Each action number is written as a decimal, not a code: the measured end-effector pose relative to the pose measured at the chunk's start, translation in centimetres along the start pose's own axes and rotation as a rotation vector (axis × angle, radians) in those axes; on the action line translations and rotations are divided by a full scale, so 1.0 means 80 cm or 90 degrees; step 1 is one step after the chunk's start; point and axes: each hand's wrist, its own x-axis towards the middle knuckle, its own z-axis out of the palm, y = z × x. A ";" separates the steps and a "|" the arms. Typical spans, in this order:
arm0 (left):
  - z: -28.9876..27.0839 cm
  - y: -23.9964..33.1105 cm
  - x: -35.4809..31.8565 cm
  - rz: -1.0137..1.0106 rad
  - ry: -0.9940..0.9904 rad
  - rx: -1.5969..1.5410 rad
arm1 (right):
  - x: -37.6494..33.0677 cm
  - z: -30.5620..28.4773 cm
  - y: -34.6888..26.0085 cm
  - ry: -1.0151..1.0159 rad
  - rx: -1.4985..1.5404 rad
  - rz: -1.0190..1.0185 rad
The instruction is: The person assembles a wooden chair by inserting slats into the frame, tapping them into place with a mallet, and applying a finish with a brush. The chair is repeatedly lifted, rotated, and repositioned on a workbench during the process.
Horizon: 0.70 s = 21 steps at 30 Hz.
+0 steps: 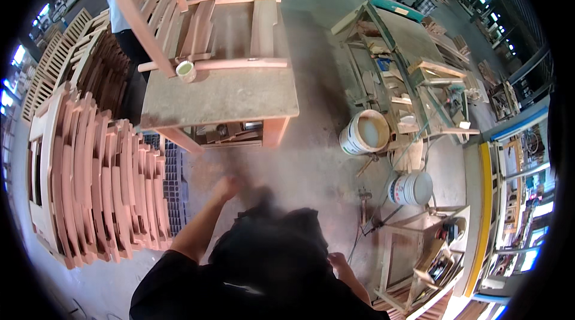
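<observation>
My left hand (226,188) hangs over the concrete floor, in front of the workbench (221,97) and apart from it. Motion smears its fingers, and I see nothing held. Low beside my dark clothing is my right hand (338,261), partly covered, its fingers unclear. On the bench lies a wooden chair-like frame (251,63) with slats and upright posts. A small cup (185,71) of pale greenish stuff stands against its near rail.
Curved wooden parts (108,182) are stacked at the left, next to a dark grid pallet (173,182). At the right stand an open bucket (365,132), another white bucket (411,189) and a cluttered bench (413,38). A hammer (364,205) and hoses lie nearby. Another person (123,11) stands behind the frame.
</observation>
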 end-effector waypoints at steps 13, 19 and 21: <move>0.017 0.414 0.334 0.094 0.121 0.043 | 0.351 -0.354 -0.426 -0.027 -0.167 -0.047; -0.033 0.483 0.400 -0.066 0.230 -0.028 | 0.545 -0.454 -0.834 0.039 -0.176 -0.207; -0.062 0.510 0.439 -0.086 0.268 -0.026 | 0.583 -0.452 -0.966 0.075 -0.245 -0.373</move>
